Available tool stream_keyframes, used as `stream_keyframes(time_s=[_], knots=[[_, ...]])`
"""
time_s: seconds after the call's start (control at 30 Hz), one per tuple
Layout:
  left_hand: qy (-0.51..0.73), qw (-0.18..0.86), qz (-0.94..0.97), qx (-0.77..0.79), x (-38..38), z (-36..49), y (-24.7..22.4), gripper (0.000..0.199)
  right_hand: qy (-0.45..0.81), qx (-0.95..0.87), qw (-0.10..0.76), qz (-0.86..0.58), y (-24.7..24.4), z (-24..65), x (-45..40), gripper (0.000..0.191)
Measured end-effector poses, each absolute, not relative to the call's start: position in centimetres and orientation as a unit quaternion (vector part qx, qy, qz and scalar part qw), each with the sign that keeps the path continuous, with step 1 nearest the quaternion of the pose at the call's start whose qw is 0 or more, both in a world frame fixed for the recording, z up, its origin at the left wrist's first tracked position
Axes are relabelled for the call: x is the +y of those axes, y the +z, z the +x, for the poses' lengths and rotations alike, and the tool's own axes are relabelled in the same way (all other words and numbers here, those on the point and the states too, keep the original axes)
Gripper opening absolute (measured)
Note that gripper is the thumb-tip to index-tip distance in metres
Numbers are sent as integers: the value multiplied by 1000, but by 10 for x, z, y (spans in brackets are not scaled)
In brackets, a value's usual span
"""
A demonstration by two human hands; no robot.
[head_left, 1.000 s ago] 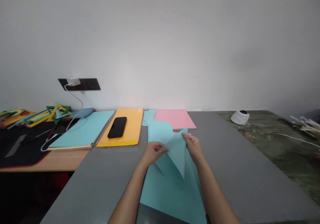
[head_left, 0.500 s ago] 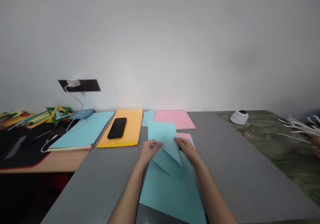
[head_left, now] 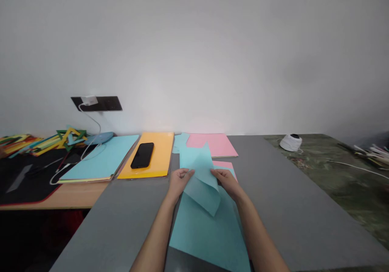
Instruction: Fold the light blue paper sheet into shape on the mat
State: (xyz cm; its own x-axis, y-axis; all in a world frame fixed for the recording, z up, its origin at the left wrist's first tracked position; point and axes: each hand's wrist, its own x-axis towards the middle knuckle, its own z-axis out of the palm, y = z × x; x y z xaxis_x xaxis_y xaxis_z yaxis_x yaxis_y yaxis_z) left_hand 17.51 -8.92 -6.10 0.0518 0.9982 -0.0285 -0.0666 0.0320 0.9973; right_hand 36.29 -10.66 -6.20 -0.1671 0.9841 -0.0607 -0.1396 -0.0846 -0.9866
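A light blue sheet of paper [head_left: 199, 175] is held up over the grey table, its lower part bent and one corner hanging toward me. My left hand [head_left: 180, 182] pinches its left edge between thumb and fingers. On the opposite edge, my right hand [head_left: 226, 179] has a similar pinch. Beneath, a larger light blue sheet [head_left: 209, 235] lies flat on the table, running toward me between my forearms. Pink paper [head_left: 223, 164] peeks out just beyond my right hand.
A black phone [head_left: 142, 156] rests on a yellow packet [head_left: 162, 154] to the left. Farther left are a blue paper stack [head_left: 103, 158] and a white cable [head_left: 91, 142]. Pink sheets [head_left: 209, 142] lie by the wall. A white cord spool [head_left: 291, 143] stands on the green surface at right.
The held sheet has shifted slightly, and its hanging corner shows more clearly. Both hands keep their pinch with little movement. At far right, another person's hand with white strands has left the view.
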Motion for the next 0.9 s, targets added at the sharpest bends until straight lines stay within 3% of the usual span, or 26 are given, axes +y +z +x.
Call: stream_keyframes(time_s=[0.47, 0.9], knots=[[554, 539, 401, 492, -88, 173, -54, 36, 528, -519, 463, -486, -59, 355, -110, 46], [606, 521, 358, 482, -88, 169, -53, 34, 553, -509, 477, -455, -57, 354, -109, 44]])
